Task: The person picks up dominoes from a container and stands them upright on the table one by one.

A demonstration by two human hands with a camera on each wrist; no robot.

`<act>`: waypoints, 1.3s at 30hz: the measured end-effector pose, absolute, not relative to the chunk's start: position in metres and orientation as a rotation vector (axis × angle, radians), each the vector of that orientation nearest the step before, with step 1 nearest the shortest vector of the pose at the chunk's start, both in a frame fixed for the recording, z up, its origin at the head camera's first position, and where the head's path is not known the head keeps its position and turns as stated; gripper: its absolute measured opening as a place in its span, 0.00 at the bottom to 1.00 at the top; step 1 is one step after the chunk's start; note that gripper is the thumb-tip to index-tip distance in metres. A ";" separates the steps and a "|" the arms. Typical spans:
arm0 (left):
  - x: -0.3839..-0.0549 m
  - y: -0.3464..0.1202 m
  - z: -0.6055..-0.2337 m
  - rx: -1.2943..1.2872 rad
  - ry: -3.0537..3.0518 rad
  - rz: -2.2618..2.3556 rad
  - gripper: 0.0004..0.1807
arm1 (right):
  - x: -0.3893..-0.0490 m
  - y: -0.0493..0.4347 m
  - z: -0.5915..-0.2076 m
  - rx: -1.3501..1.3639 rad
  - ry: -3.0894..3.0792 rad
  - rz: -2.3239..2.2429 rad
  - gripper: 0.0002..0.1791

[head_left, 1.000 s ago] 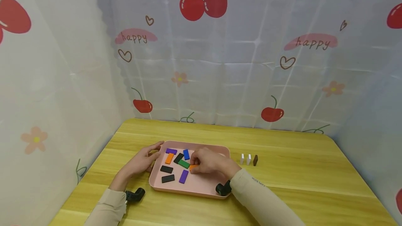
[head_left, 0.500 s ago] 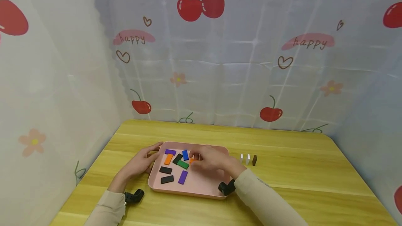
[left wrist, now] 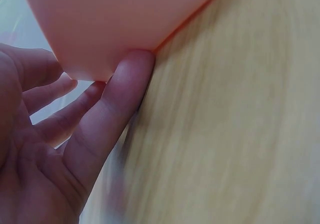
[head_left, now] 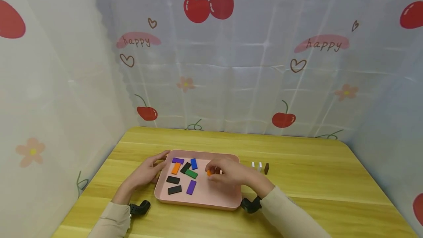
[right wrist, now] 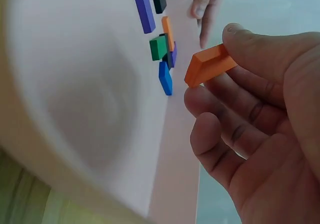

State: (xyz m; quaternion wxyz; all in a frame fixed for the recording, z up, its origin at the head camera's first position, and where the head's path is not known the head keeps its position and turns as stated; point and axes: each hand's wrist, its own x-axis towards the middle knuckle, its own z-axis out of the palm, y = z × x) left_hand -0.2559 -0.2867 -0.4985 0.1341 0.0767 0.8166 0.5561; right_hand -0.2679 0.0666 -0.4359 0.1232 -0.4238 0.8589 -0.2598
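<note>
My right hand (head_left: 229,172) pinches an orange domino (right wrist: 207,67) between thumb and fingers over the right half of the pink tray (head_left: 213,195). Around the tray's left side lies my left hand (head_left: 145,171), its extended fingers and thumb touching the outer wall, as the left wrist view shows. Flat in the tray's left half are several dominoes: a blue one (head_left: 194,163), a green one (head_left: 191,173) against a black one (head_left: 185,167), another orange one (head_left: 176,168), a purple one (head_left: 191,187) near the middle and a second purple one (head_left: 177,161) at the back.
Two white dominoes (head_left: 259,166) and a brown one (head_left: 266,168) stand upright in a row on the wooden table (head_left: 314,179), right of the tray. A printed curtain (head_left: 224,94) hangs behind the table and along both sides.
My right hand has lifted the orange domino from beside the green one and carried it to the right. My left hand keeps its place at the tray's side.
</note>
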 end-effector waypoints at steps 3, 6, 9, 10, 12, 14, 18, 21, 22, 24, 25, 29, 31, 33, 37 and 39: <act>-0.256 -0.287 -0.499 0.227 2.363 1.615 0.29 | -0.263 0.078 -0.434 -1.247 2.491 -0.842 0.07; -0.257 -0.288 -0.500 0.228 2.362 1.615 0.29 | -0.259 0.090 -0.432 -1.184 2.489 -0.910 0.05; -0.257 -0.288 -0.501 0.225 2.367 1.612 0.29 | -0.255 0.103 -0.431 -1.109 2.519 -0.948 0.06; -0.257 -0.288 -0.501 0.223 2.369 1.613 0.29 | -0.253 0.108 -0.431 -1.102 2.533 -0.959 0.07; -0.257 -0.287 -0.501 0.218 2.379 1.612 0.29 | -0.251 0.116 -0.432 -1.094 2.556 -0.992 0.07; -0.257 -0.287 -0.501 0.209 2.385 1.609 0.29 | -0.249 0.123 -0.434 -1.090 2.563 -1.028 0.06; -0.256 -0.286 -0.502 0.202 2.380 1.605 0.29 | -0.245 0.140 -0.439 -1.054 2.587 -1.071 0.08; -0.256 -0.286 -0.502 0.214 2.375 1.609 0.29 | -0.241 0.151 -0.443 -1.031 2.602 -1.108 0.10; -0.256 -0.286 -0.501 0.219 2.373 1.612 0.29 | -0.241 0.155 -0.445 -1.028 2.601 -1.127 0.10; -0.256 -0.286 -0.500 0.228 2.370 1.617 0.29 | -0.240 0.160 -0.447 -1.001 2.606 -1.157 0.11; -0.255 -0.286 -0.499 0.230 2.368 1.618 0.29 | -0.239 0.163 -0.449 -0.987 2.611 -1.170 0.11; -0.255 -0.286 -0.497 0.236 2.364 1.617 0.29 | -0.239 0.173 -0.452 -0.917 2.636 -1.207 0.12; -0.254 -0.286 -0.496 0.234 2.369 1.614 0.29 | -0.240 0.178 -0.453 -0.893 2.645 -1.227 0.12; -0.254 -0.286 -0.496 0.229 2.370 1.613 0.29 | -0.240 0.182 -0.454 -0.881 2.648 -1.247 0.12; -0.254 -0.285 -0.496 0.214 2.369 1.613 0.29 | -0.241 0.190 -0.457 -0.883 2.652 -1.262 0.13; -0.254 -0.285 -0.496 0.212 2.373 1.608 0.29 | -0.240 0.195 -0.459 -0.880 2.655 -1.258 0.13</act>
